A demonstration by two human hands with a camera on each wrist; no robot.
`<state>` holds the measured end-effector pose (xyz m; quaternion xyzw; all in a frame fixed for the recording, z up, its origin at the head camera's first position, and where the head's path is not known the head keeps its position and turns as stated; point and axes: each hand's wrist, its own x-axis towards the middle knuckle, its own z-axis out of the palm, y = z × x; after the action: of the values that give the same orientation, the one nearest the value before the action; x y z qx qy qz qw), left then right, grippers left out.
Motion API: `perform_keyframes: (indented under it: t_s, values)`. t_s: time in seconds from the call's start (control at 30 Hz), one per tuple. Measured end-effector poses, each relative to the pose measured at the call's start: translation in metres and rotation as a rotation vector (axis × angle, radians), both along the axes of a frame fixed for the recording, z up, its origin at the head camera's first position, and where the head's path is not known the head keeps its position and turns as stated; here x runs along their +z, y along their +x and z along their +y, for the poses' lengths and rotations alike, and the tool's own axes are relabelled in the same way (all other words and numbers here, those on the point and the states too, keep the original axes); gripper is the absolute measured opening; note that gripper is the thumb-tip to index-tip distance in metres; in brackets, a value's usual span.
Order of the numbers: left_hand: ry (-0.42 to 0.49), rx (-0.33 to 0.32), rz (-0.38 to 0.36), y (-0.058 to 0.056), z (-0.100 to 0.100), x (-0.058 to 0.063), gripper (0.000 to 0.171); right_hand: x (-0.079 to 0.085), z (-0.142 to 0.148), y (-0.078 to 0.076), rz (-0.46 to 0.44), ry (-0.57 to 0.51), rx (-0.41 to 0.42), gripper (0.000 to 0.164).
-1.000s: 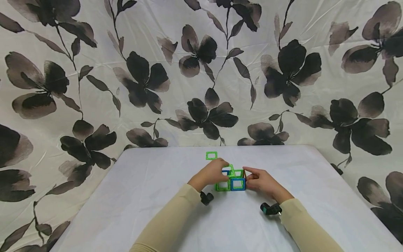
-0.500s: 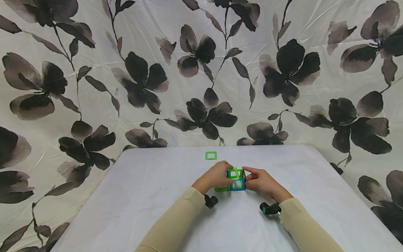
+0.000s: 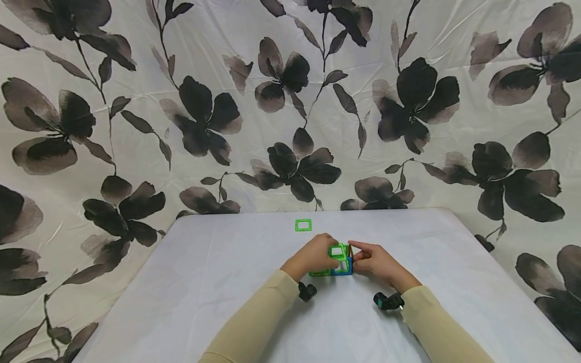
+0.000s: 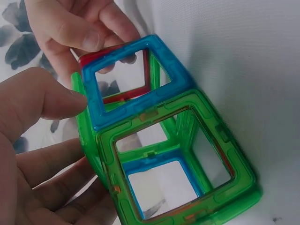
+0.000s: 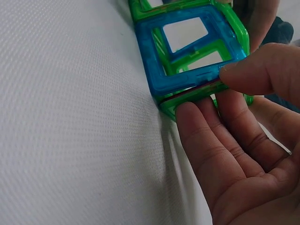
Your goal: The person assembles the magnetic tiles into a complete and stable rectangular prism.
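Observation:
Square magnetic tiles, green, blue and red with see-through middles, stand joined as two box shapes side by side. A blue tile (image 4: 97, 107) and a green tile (image 4: 241, 168) form the near faces. My left hand (image 3: 310, 257) pinches another green tile (image 4: 83, 124) between thumb and fingers, along the top of the blue-faced box. My right hand (image 3: 380, 262) holds the outer side of that box, at a red tile (image 4: 149, 77). Its thumb (image 5: 255, 70) sits at the blue tile's corner and its fingers (image 5: 194, 129) lie against the side. The left hand hides part of the build in the head view.
A loose green square tile (image 3: 297, 225) lies farther back on the white-covered table (image 3: 204, 262). Behind the table's far edge hangs a white cloth with dark flowers (image 3: 301, 169). Each wrist wears a small black camera (image 3: 389, 301).
My left hand has moved right with the green tile and lowered it onto the top of the blue-faced box. My right hand stays almost in place.

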<state>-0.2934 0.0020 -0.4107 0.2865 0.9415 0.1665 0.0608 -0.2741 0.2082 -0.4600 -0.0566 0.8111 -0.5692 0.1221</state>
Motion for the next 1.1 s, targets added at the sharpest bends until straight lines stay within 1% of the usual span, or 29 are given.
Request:
perform_keyframes:
  t_s: [0.3,0.67,0.93,1.1]
  values:
    - [0.004,-0.011,-0.001,-0.004,0.005,-0.002,0.055,0.003,0.0,0.001,0.026,0.026,0.019,0.069]
    - [0.023,-0.007,-0.026,-0.007,0.009,-0.005,0.056,0.001,0.002,0.0,0.016,0.011,0.022,0.07]
    - [0.019,-0.004,-0.023,-0.007,0.01,-0.005,0.056,0.0,0.003,0.0,0.009,0.014,0.014,0.07]
    - [0.02,-0.008,-0.032,-0.007,0.011,-0.004,0.057,0.001,0.002,0.001,0.026,0.013,0.017,0.069]
